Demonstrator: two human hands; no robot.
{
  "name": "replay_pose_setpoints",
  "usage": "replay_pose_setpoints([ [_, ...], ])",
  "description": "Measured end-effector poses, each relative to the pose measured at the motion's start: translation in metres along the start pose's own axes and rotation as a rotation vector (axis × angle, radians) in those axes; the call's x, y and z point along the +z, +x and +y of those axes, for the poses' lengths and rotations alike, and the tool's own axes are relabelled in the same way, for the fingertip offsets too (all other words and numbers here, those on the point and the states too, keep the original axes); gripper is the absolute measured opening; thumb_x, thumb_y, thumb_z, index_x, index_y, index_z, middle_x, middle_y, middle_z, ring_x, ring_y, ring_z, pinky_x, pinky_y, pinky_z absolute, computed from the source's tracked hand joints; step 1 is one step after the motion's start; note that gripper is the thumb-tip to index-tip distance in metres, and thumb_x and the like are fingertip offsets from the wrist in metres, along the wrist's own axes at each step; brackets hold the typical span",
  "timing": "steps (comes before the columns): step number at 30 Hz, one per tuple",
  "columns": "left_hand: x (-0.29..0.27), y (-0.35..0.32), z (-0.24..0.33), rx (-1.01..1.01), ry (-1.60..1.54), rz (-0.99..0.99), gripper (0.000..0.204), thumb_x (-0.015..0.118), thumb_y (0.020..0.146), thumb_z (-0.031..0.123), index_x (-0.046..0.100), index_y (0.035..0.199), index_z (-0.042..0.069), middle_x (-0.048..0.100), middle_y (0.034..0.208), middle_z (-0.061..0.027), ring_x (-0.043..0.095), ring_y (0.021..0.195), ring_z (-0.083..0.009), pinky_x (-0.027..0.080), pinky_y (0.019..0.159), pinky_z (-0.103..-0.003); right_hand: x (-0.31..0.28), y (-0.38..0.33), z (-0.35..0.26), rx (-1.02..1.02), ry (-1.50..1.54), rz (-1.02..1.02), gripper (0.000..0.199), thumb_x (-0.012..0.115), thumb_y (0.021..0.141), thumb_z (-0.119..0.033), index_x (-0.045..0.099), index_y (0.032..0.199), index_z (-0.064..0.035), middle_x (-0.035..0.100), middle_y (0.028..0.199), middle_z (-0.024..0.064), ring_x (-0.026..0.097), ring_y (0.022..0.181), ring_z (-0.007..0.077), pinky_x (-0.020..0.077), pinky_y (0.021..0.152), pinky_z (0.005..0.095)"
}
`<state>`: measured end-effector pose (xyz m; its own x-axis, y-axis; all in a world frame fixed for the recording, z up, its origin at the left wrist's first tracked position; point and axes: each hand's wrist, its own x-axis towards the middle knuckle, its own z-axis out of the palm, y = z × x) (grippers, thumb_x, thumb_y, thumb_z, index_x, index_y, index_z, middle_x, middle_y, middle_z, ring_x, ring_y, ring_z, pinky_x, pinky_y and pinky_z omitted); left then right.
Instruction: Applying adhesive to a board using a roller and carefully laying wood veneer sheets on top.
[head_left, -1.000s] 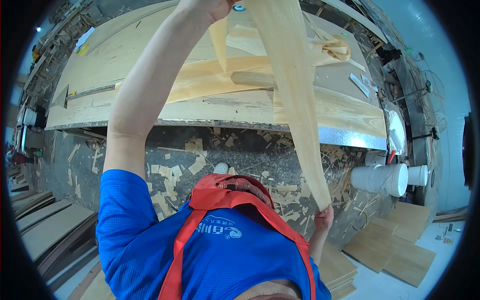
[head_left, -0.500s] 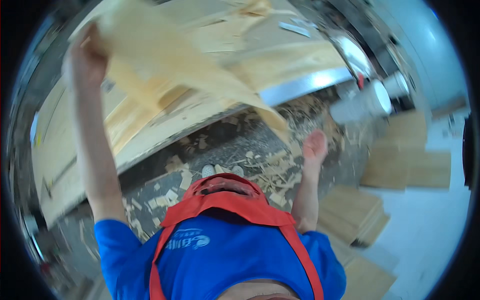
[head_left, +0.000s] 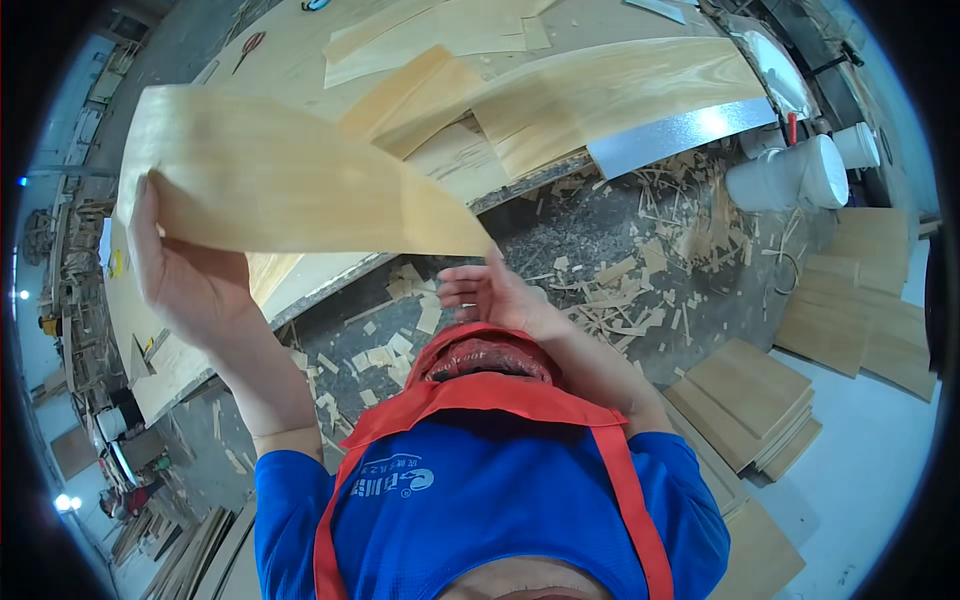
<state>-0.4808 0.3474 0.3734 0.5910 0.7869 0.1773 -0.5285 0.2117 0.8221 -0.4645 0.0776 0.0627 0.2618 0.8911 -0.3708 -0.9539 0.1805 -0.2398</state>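
Workbench (head_left: pixel 288 62) beyond veneer strip (head_left: pixel 290 180) between 2 hands (head_left: pixel 205 285) (head_left: pixel 495 300)

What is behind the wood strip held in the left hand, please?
Behind the wood strip lies the worktable, and an orange-tan sheet juts past the strip's upper edge. What the strip covers cannot be seen.

This is a woodworking workshop: thin wood sheets (head_left: pixel 620 95) lie across a broad workbench (head_left: pixel 285 75), wood scraps (head_left: pixel 655 254) litter the grey floor (head_left: pixel 690 345), flat boards (head_left: pixel 740 400) lie stacked, and white buckets (head_left: pixel 780 180) sit nearby.
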Motion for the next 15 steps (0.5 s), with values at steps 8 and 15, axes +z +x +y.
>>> replay_pose_setpoints([
  [8, -0.054, -0.012, 0.032, 0.01, -0.009, 0.028, 0.033, 0.057, 0.104, 0.021, 0.064, 0.128, 0.0, 0.068, 0.129, -0.0156, 0.065, 0.122, -0.0285, 0.054, 0.103, -0.048, 0.044, 0.057, 0.013, -0.292, 0.37, -0.051, 0.087, 0.037, 0.097, -0.078, 0.051, 0.142, -0.0039, 0.065, 0.129, 0.0133, 0.065, 0.115, 0.0274, 0.054, 0.099, 0.0437],
  [15, -0.093, -0.022, 0.032, -0.119, -0.07, -0.044, 0.046, 0.05, 0.106, 0.028, 0.056, 0.141, -0.003, 0.062, 0.14, -0.0181, 0.063, 0.124, -0.031, 0.054, 0.103, -0.05, -0.003, 0.076, -0.018, -0.39, 0.546, 0.147, 0.062, 0.055, 0.101, -0.059, 0.061, 0.129, -0.0035, 0.068, 0.123, 0.0119, 0.066, 0.112, 0.0246, 0.0575, 0.093, 0.0425],
])
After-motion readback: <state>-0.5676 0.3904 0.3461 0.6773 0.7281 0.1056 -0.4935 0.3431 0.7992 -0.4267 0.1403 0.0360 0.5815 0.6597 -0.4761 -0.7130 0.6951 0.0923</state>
